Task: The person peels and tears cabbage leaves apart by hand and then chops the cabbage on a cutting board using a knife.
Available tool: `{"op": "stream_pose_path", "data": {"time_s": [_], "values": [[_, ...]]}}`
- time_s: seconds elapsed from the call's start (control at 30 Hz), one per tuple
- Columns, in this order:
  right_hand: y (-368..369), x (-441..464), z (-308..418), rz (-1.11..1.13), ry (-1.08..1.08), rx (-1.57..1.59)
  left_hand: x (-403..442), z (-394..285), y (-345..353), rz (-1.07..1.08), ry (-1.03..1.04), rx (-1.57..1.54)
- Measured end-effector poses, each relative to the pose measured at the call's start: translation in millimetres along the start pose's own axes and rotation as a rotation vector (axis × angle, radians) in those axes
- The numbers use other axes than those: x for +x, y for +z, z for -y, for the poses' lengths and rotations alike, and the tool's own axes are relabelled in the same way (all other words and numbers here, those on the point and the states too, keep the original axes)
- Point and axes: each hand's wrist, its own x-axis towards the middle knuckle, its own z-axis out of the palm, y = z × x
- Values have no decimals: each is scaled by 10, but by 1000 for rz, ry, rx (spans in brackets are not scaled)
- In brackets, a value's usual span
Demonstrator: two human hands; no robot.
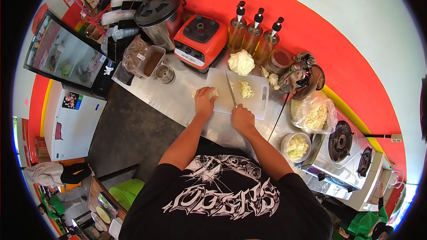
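Observation:
My left hand (205,102) is closed on a pale piece of cabbage (214,92) at the left side of the white cutting board (254,108). In my right hand (243,118) is the handle of a knife (231,88), its blade lying over the board and pointing away from me. Right of the blade sits a small pile of shredded cabbage (246,89). A larger cabbage chunk (241,62) rests at the board's far edge, with small pale pieces (272,79) near its upper right corner.
Behind the board stand a red blender base (200,41) and several pump bottles (252,30). To the right are a bag of shreds (315,114), a bowl of shreds (296,147) and a gas stove (342,151). A metal cup (165,74) stands left. People are in the lower corners.

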Motion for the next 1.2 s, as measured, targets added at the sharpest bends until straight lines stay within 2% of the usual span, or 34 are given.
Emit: {"op": "stream_pose_path", "data": {"time_s": [0.17, 0.23, 0.3, 0.4, 0.83, 1.13, 1.2], "values": [[29, -17, 4, -60, 36, 12, 7, 15, -18, 42, -10, -4], [3, -56, 46, -33, -73, 41, 33, 5, -39, 67, -13, 7], [14, -76, 83, -23, -112, 39, 76, 6, -44, 143, -83, 8], [21, -87, 105, -3, -167, 21, 127, 44, -23, 156, -52, 5], [238, -27, 116, 8, -197, -53, 36, 61, 80, 93, -65, 70], [-59, -58, 214, 67, -208, -58, -59, -6, -25, 66, -6, 65], [43, -108, 225, 68, -171, -47, -54, -35, -38, 72, -54, 10]]}}
